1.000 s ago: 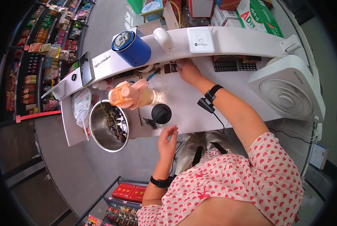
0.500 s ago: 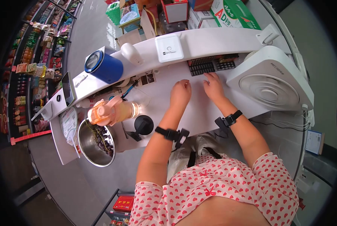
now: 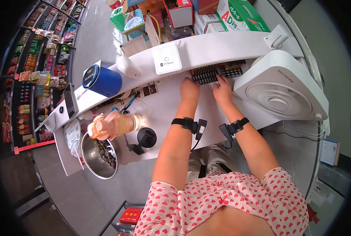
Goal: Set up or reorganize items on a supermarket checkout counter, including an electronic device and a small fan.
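Note:
Under the raised ledge, a black rack of small dark compartments (image 3: pixel 205 74) lies on the white desk. My left hand (image 3: pixel 190 89) is at its left front corner, fingers curled against the edge. At the right front corner is my right hand (image 3: pixel 223 89), its fingertips on the rack's edge. Both hands seem to grip it. A second black rack (image 3: pixel 232 72) sits just to the right, partly under the ledge. Black straps with small devices circle both wrists.
A white fan (image 3: pixel 279 88) stands right. At left are an orange-lidded bottle (image 3: pixel 114 125), a steel bowl (image 3: pixel 89 157) with grapes, and a black round stand (image 3: pixel 146 137). The ledge bears a blue canister (image 3: pixel 106 80), a white device (image 3: pixel 128 67) and a white square box (image 3: pixel 167 59).
My left hand came from beside the desk's front edge up to the rack. My right hand moved from the small pictures to the rack, which has been pulled slightly outward. The view has shifted.

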A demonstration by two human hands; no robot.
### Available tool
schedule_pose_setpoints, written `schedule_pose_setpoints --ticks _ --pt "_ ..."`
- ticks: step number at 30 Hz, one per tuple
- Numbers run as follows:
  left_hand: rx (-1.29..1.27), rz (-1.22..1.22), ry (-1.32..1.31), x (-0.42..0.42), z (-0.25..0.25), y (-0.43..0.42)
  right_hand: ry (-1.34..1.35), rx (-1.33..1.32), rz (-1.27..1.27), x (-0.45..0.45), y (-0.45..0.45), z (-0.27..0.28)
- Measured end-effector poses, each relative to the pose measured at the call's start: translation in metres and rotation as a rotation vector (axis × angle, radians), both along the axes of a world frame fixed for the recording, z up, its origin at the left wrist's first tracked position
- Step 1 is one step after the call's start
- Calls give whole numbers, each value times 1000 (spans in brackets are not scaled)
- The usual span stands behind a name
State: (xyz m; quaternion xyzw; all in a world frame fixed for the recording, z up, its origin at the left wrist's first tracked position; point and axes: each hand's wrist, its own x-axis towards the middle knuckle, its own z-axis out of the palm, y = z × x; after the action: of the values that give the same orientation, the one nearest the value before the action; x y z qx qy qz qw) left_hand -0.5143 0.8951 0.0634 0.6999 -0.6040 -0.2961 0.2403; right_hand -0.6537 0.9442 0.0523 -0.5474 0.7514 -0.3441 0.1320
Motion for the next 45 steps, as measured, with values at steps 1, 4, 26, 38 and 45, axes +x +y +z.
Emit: schedule_pose_setpoints --ticks 1,4,26,38,45 --pt "7 5 -3 3 1 1 -10 -9 7 2 1 0" --pt "20 30 -9 13 8 8 -121 83 52 13 5 18" --pt "5 167 21 120 -3 37 -311 47 253 86 9 13" --pt "28 188 68 122 -5 36 221 -137 79 16 10 20" --pt "20 170 162 124 -6 36 187 187 -59 5 -15 33"
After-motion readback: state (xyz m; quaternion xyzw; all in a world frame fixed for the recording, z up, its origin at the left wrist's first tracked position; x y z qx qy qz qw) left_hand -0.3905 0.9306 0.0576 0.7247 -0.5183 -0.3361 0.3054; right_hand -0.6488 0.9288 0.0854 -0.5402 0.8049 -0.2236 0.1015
